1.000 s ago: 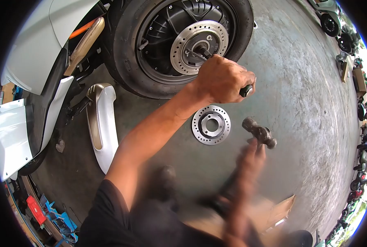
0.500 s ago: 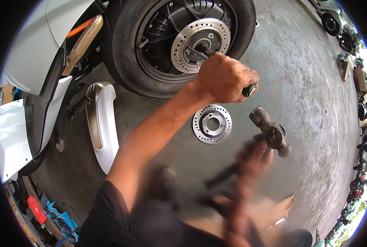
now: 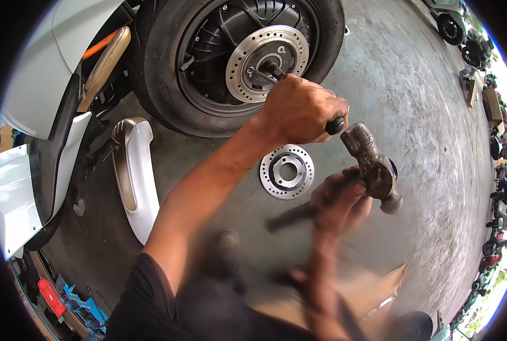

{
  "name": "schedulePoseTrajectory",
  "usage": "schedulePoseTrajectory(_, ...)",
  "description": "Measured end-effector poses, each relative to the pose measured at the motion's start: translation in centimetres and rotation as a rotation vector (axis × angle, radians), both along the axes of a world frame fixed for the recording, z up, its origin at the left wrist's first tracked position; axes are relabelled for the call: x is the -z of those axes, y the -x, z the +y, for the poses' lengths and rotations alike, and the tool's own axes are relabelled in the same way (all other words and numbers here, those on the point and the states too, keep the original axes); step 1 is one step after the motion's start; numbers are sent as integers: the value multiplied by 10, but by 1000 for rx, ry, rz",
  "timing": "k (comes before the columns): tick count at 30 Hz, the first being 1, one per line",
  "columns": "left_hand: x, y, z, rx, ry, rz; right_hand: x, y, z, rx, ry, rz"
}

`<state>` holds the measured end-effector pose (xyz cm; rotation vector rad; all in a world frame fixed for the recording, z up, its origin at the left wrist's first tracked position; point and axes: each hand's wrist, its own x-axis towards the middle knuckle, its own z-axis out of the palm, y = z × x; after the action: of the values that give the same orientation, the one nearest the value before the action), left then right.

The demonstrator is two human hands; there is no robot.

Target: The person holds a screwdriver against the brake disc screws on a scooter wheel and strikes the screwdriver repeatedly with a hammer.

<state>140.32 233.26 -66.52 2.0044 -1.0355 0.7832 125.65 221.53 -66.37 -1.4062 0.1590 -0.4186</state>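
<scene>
My left hand (image 3: pixel 304 108) is closed around a screwdriver whose dark handle end (image 3: pixel 334 125) sticks out past the fist. Its tip side points at the drilled brake disc (image 3: pixel 242 85) mounted on the wheel hub, near the axle; the contact point is partly hidden by the hand. In my right hand (image 3: pixel 344 199) is a hammer (image 3: pixel 369 159), gripped close under its worn metal head. The hammer's face is just short of the screwdriver's handle end. Below the left wrist, a second brake disc (image 3: pixel 266 181) lies flat on the floor.
A wheel with a black tyre (image 3: pixel 168 108) fills the top. White and silver curved trim (image 3: pixel 142 193) lies on the floor at left, beside white body panels (image 3: pixel 23 193). Cardboard (image 3: pixel 389 287) lies at lower right. A red object (image 3: pixel 50 296) sits at lower left; parked vehicles line the right.
The hammer in my right hand has risen toward the screwdriver's handle end, closing the gap. My left hand keeps its grip on the screwdriver; the whole view has shifted slightly.
</scene>
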Motion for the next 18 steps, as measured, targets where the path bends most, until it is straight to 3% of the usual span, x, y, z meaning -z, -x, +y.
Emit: schedulePoseTrajectory(18, -2, -1, 0, -5, 18, 1, 3, 3, 6, 47, -87, 7)
